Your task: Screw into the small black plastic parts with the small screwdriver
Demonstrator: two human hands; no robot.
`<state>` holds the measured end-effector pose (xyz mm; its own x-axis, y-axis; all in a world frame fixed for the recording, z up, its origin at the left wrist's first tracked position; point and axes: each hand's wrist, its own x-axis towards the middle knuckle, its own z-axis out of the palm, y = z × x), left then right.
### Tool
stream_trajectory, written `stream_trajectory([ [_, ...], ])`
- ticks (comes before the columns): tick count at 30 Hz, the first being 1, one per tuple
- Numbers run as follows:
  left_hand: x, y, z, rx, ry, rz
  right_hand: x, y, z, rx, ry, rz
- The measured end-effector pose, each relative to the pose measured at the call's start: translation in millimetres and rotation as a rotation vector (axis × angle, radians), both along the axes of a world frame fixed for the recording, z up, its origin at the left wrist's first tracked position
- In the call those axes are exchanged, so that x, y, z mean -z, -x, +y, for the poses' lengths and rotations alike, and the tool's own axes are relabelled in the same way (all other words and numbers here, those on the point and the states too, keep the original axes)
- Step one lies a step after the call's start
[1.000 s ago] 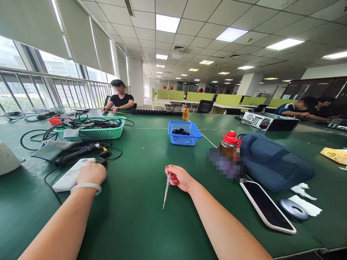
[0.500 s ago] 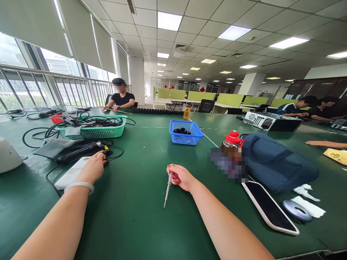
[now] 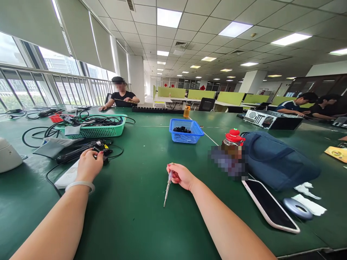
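Observation:
In my right hand [image 3: 182, 177] is a slim screwdriver [image 3: 167, 189] with a clear handle. Its tip points down toward the green table [image 3: 130, 216]. My left hand [image 3: 90, 164] is over a white box [image 3: 67, 176], beside a black cylindrical tool [image 3: 73, 153] with a cord. Its thumb and fingers close around something small and dark, mostly hidden by the hand. A grey pouch [image 3: 52, 146] lies just behind the tool.
A green basket [image 3: 108, 130] of tangled cables stands at back left. Ahead is a blue basket [image 3: 187, 138] with small black parts. On the right are a red-lidded jar [image 3: 233, 136], a navy bag [image 3: 279, 159] and a phone [image 3: 271, 206]. A person [image 3: 121, 95] sits opposite.
My left hand has drawn back slightly and its fingers have curled, with the thumb now showing. My right hand and the screwdriver stay put. The person opposite has raised one hand.

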<state>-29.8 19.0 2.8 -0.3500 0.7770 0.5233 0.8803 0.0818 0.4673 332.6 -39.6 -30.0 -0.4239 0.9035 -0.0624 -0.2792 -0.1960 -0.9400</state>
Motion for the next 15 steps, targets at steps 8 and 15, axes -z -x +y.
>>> stream_trajectory([
  [8,16.1,6.8,15.6,-0.014,0.006,-0.015,-3.5,0.7,-1.8,0.008,-0.004,-0.007],
  [15,10.2,1.0,11.5,0.017,-0.055,0.115,-3.9,1.4,-1.7,0.007,-0.003,-0.015],
])
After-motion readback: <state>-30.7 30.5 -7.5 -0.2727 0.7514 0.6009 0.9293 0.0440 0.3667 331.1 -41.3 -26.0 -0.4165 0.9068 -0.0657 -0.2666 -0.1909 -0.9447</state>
